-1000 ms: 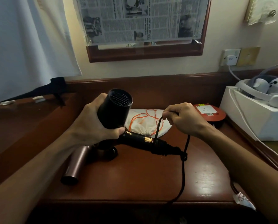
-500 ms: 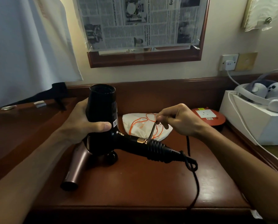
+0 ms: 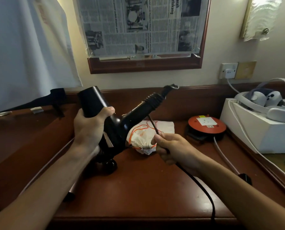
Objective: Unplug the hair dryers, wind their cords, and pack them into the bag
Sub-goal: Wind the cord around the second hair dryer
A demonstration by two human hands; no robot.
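Hair dryer (image 3: 122,123) (glossy black plastic)

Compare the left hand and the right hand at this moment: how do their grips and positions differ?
1. The left hand wraps the black hair dryer at its barrel; the right hand pinches only the thin black cord.
2. The left hand sits higher and farther left; the right hand is lower, in front of the white drawstring bag.

Both have fingers curled round a part of the same dryer, above the wooden desk.
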